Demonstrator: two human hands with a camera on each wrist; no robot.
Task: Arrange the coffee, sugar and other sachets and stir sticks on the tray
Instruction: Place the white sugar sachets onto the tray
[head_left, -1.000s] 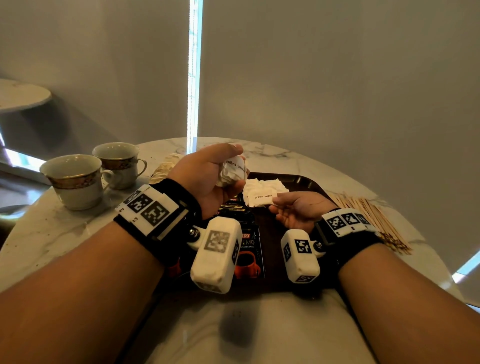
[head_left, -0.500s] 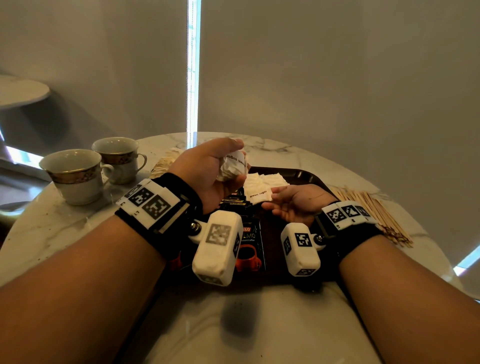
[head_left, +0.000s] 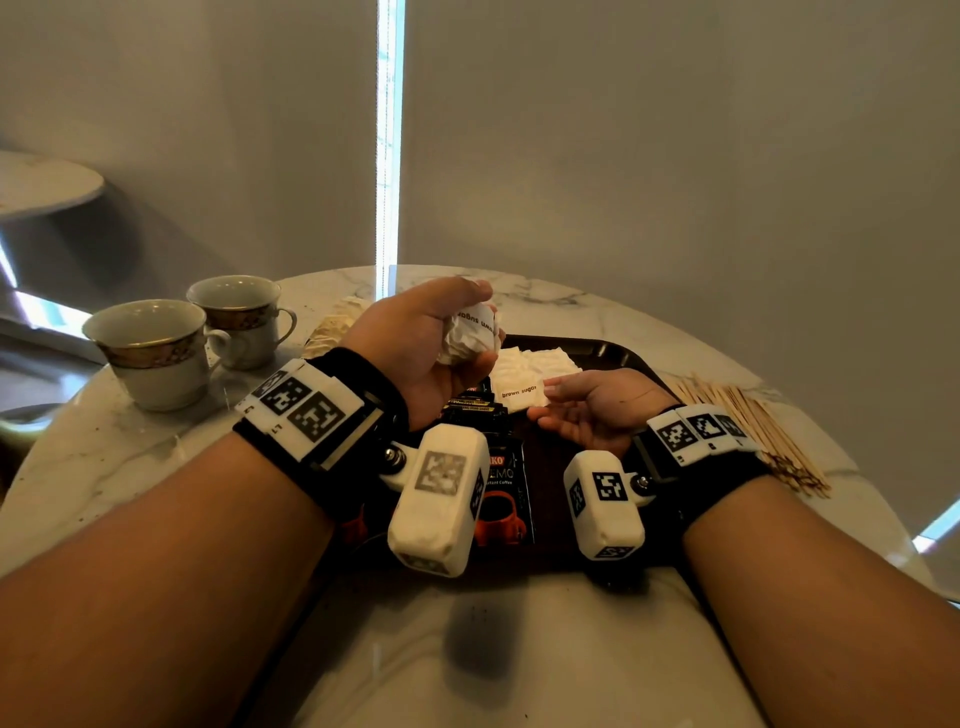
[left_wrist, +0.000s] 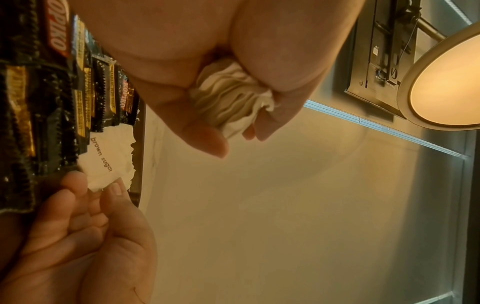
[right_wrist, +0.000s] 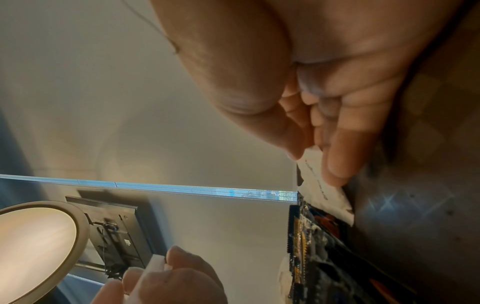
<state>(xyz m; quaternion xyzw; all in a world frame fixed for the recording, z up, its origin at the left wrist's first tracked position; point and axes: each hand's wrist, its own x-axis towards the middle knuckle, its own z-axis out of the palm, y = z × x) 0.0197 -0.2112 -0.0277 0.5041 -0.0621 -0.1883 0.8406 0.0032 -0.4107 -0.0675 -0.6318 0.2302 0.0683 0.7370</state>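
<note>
My left hand (head_left: 491, 322) is raised over the dark tray (head_left: 613, 353) and grips a crumpled bundle of white brown-sugar sachets (head_left: 465, 340); the left wrist view shows the bundle (left_wrist: 228, 98) squeezed in the fist. My right hand (head_left: 543, 397) lies palm up on the tray. Its thumb and fingers pinch the corner of one flat brown-sugar sachet (head_left: 517, 392), also seen from the wrists (left_wrist: 109, 156) (right_wrist: 324, 193). More white sachets (head_left: 540, 361) lie behind it on the tray. Black coffee sachets (head_left: 501, 488) lie in a row on the tray's left part, partly hidden by my wrists.
A heap of wooden stir sticks (head_left: 753, 421) lies on the marble table (head_left: 130, 452) right of the tray. Two cups (head_left: 156, 353) (head_left: 239, 317) stand at the left. Beige sachets (head_left: 332, 327) lie between the cups and the tray. A wall stands close behind the table.
Very little. My right hand has shifted slightly left with the single sachet. The left hand keeps the same grip on the bundle.
</note>
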